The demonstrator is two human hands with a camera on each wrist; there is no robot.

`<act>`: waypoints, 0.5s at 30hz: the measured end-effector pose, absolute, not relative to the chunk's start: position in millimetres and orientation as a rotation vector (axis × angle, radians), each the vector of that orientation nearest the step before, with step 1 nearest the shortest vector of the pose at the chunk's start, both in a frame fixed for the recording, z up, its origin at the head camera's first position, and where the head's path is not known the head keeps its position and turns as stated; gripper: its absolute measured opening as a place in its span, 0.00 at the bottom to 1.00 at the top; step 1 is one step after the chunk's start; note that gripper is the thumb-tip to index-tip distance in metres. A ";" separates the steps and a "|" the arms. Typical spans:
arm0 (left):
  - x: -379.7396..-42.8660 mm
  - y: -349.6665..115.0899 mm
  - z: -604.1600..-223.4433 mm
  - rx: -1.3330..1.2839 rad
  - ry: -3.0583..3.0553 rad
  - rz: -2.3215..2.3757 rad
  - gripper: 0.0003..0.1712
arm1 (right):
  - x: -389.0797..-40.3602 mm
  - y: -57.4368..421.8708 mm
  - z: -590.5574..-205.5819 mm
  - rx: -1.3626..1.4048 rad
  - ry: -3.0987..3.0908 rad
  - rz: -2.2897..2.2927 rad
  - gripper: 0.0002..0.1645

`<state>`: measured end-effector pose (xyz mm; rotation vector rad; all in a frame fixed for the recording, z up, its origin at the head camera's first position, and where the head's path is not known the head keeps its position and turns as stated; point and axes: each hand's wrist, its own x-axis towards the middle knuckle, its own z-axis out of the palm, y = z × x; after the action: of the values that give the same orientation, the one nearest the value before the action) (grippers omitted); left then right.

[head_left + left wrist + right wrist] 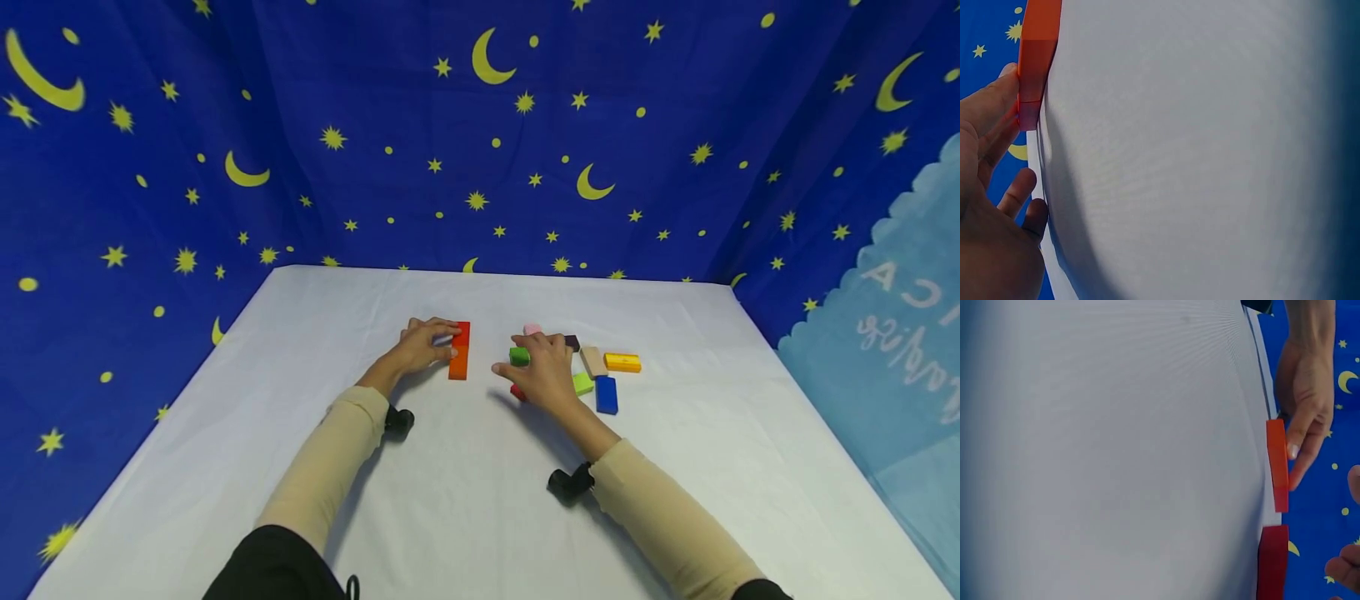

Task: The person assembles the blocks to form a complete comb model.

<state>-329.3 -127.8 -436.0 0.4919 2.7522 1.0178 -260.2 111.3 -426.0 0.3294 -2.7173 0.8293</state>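
Nearest the head camera is a black fabric sleeve [270, 571], well behind the person's left hand [412, 350]. That hand is part-open, fingers loosely bent, thumb and fingertip touching but seemingly not gripping an orange rectangular block [458, 365] and a red rectangular block [462, 332], seemingly wooden. Both lie just right of the left hand, end to end, long axes pointing away from the person. The right hand [546, 371] is well apart from them, thumb and index spread, holding nothing visible; a dark-green block [519, 357] sits in that gap, on the hand's left. The right hand is nearer to it; its long axis cannot be told.

In the left wrist view, the orange block stands alongside the left thumb, two fingers curling free.

In the right wrist view, a darker red block [1273, 562] lies nearer the right fingertips [1342, 569] than the orange block does.
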 end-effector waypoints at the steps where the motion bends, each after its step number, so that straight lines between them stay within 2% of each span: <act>1: -329.4 -128.0 -435.8 0.491 2.750 1.019 0.27 | -257.6 114.7 -425.9 0.318 -2.724 0.829 0.37; 8: -329.3 -128.3 -434.9 0.467 2.727 1.034 0.27 | -244.5 133.5 -430.6 0.248 -2.767 0.729 0.40; 15: -329.1 -128.2 -436.8 0.456 2.722 1.028 0.27 | -235.7 144.0 -442.5 0.186 -2.809 0.661 0.47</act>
<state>-329.1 -128.2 -436.8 0.4559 2.7222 1.0276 -235.7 144.0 -442.5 0.1862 -2.8085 0.6605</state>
